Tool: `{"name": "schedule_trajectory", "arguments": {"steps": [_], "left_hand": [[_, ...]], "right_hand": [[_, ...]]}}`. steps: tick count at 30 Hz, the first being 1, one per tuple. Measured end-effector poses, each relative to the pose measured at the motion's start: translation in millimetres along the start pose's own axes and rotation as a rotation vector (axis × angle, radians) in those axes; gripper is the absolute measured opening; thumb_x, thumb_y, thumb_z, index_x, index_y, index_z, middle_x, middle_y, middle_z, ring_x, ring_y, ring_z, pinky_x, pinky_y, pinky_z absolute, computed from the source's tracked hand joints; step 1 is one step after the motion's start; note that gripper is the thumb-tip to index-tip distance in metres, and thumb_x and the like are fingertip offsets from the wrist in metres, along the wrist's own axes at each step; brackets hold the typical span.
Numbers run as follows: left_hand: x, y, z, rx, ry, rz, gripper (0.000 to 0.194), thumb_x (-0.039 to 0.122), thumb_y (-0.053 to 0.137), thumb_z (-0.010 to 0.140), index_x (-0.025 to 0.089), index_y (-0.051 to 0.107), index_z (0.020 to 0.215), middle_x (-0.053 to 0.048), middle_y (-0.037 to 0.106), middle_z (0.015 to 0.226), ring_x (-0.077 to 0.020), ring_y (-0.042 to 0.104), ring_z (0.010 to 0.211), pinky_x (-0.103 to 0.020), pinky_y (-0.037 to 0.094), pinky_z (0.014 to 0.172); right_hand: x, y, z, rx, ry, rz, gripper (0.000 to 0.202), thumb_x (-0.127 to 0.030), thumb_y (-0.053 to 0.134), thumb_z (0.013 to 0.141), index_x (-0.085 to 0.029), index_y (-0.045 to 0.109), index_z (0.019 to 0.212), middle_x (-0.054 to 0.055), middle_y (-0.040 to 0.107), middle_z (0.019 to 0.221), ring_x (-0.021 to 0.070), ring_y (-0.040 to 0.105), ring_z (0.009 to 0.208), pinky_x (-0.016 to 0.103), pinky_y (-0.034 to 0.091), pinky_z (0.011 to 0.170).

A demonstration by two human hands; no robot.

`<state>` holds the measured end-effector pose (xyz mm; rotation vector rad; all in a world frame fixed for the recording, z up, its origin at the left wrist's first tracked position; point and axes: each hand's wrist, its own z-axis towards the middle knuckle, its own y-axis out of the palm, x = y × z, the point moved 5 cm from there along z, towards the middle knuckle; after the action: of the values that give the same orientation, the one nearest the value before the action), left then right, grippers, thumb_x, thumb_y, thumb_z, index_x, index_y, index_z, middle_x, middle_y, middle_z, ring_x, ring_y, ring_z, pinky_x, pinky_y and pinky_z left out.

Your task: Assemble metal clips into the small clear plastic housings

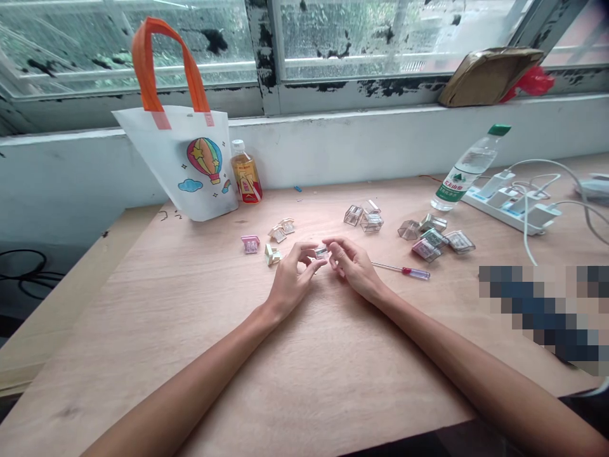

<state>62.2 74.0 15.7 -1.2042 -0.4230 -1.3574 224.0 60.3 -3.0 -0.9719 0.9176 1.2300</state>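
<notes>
A pale wooden table [228, 355] fills most of the view, set against a white wall below a window [137, 70] with peeling paint on its frame. At the back left stands a white bag [166, 152] with orange handles and a balloon picture. A brown cardboard box [485, 76] leans on the windowsill at the right. Below it, on the table, are a white power strip [511, 212] with plugs and cables, and just beside that a water bottle [460, 178] with a green cap. At the centre, the left hand [290, 276] pinches a small clear piece [321, 253] between thumb and fingertips, just above the table. The right hand [354, 270] has its fingers curled beside that piece; I cannot tell whether they touch it. An amber drink bottle [247, 174] stands next to the bag. A screwdriver [415, 273] lies right of the hands. Beyond them, small see-through boxes [372, 222] sit in two groups, three nearer the middle and five further right. Four pink and cream plastic bits [250, 244] lie to the left.
</notes>
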Motion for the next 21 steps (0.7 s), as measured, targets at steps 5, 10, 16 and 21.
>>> {"name": "schedule_trajectory", "arguments": {"steps": [5,10,16,21], "left_hand": [[-2,-1.8,2,-0.003,-0.016,0.01,0.029,0.031,0.068,0.094,0.022,0.061,0.121,-0.005,0.069,0.104,-0.018,0.065,0.093,-0.027,0.055,0.072],[7,5.8,1,-0.101,0.237,0.292,0.025,0.032,0.065,0.097,0.021,0.065,0.119,-0.009,0.069,0.123,-0.0246,0.062,0.115,-0.043,0.049,0.101],[12,30.4,-11,-0.371,0.424,0.659,0.028,0.046,0.06,0.097,0.021,0.07,0.106,-0.012,0.055,0.146,-0.0322,0.043,0.14,-0.053,0.035,0.114],[4,29.9,-10,-0.311,0.347,0.75,0.029,0.046,0.056,0.1,0.02,0.066,0.11,-0.011,0.059,0.139,-0.0318,0.044,0.138,-0.054,0.032,0.115]], "right_hand": [[-34,-57,4,0.008,-0.313,-0.845,0.036,-0.055,0.06,0.096,-0.023,0.069,0.11,0.009,0.07,0.113,0.0198,0.066,0.083,0.03,0.048,0.067],[-28,-126,-47,0.01,-0.152,-1.219,0.041,-0.059,0.057,0.096,-0.023,0.068,0.111,0.009,0.071,0.113,0.027,0.069,0.095,0.035,0.052,0.069],[0,-155,-98,0.05,0.016,-1.144,0.043,-0.057,0.048,0.099,-0.024,0.073,0.111,0.012,0.069,0.116,0.0296,0.069,0.097,0.04,0.054,0.074],[-7,-139,-66,0.142,0.109,-0.648,0.036,-0.056,0.066,0.091,-0.023,0.074,0.104,0.008,0.074,0.101,0.0223,0.067,0.082,0.032,0.051,0.065]]}}
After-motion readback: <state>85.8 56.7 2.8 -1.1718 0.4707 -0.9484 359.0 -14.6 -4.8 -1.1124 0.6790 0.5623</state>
